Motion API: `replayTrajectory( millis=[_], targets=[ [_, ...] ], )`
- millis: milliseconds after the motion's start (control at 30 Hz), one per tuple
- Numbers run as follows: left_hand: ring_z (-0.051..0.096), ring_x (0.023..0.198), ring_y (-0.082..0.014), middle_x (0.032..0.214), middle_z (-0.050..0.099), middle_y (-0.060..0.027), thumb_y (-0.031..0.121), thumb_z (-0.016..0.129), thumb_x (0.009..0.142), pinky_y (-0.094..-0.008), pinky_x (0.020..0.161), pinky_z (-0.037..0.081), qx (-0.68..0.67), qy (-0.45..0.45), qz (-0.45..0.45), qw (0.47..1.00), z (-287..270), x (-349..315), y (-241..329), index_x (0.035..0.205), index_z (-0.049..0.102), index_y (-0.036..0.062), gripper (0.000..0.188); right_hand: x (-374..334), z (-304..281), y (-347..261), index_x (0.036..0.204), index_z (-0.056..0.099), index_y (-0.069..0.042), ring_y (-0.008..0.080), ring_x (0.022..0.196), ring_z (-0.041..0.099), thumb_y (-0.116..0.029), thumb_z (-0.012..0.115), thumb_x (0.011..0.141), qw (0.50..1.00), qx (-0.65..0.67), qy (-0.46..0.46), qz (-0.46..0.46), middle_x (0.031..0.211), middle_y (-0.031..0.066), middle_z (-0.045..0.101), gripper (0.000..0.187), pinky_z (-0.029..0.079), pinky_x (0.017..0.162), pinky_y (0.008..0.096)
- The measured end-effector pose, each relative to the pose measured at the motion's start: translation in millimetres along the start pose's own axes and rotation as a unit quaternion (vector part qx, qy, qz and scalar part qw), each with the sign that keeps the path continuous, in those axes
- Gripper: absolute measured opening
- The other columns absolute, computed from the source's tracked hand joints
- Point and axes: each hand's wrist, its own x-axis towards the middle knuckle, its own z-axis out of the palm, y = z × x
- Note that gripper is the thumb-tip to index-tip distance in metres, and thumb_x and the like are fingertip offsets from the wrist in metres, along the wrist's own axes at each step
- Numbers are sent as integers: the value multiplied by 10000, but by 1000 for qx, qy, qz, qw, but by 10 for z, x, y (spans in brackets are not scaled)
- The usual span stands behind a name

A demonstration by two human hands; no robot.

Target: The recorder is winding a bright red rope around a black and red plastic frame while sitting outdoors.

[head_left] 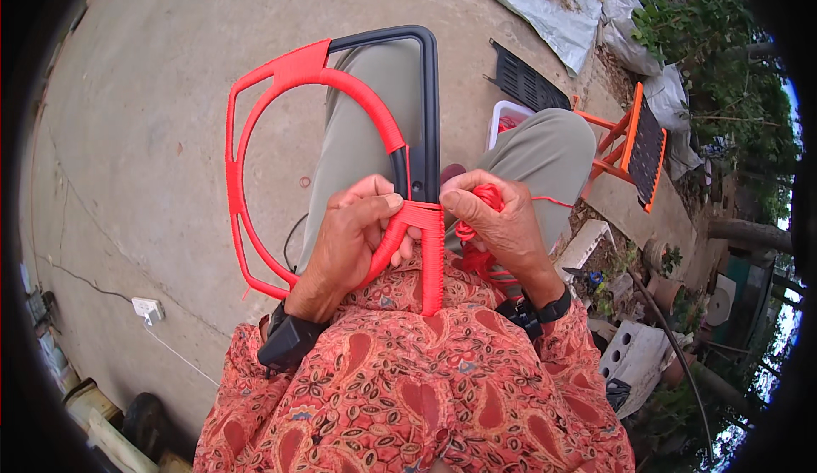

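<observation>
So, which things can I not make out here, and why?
In the head view:
Part of the red-wrapped frame: hidden behind the left hand.
Part of the red cord: covered by the right hand.
White bin: mostly behind the right knee.
Yellowish object, lower left: cut by dark fisheye edge.

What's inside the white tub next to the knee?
Something red shows inside the white tub. The person's right knee covers the rest of it, so whatever lies there can't be seen.

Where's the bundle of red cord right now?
In the head view, the red cord bundle is just right of centre, in the right hand's grip, beside the partly wrapped black frame.
</observation>
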Motion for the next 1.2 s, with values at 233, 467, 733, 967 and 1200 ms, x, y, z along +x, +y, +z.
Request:
replayTrajectory(
  millis=[233, 467, 733, 967, 1200],
  targets=[
    [602, 514, -235, 717, 618, -202, 111, 489, 920, -305, 453, 502, 11, 3, 0, 1000, -18, 29, -13, 865, 453, 9, 122, 53, 74, 3, 785, 639, -3, 26, 622, 498, -164, 694, 854, 998, -42, -23, -37, 665, -26, 582, 183, 416, 546, 208],
    [560, 479, -118, 701, 630, -101, 148, 638, 903, -221, 395, 441, 84, 32, -30, 995, 118, 97, 16, 894, 579, -9, 167, 49, 88, 20, 810, 638, -8, 21, 630, 498, -173, 692, 866, 998, -23, -28, -47, 671, -19, 590, 183, 415, 547, 206],
    [571, 506, -106, 773, 655, -105, 98, 653, 879, -198, 398, 415, 68, 26, -4, 997, 98, 77, 10, 956, 599, -36, 164, 0, -27, 95, 803, 634, -29, 32, 503, 431, -258, 669, 891, 996, 1, -69, 48, 631, -38, 533, 248, 321, 430, 209],
    [548, 491, -84, 758, 652, -91, 113, 664, 878, -190, 384, 394, 62, 29, 0, 998, 103, 73, -22, 940, 599, -27, 166, -82, -62, 287, 732, 590, -30, 35, 574, 461, -206, 644, 891, 998, 15, -64, -24, 636, -35, 524, 243, 363, 498, 216],
    [548, 494, -80, 759, 654, -91, 93, 668, 869, -185, 384, 389, 48, 29, -4, 998, 131, 72, -2, 950, 601, -30, 162, -86, -8, 298, 717, 581, -22, 37, 623, 463, -163, 641, 883, 994, 73, -81, -7, 688, -25, 548, 226, 371, 537, 222]
  ],
)
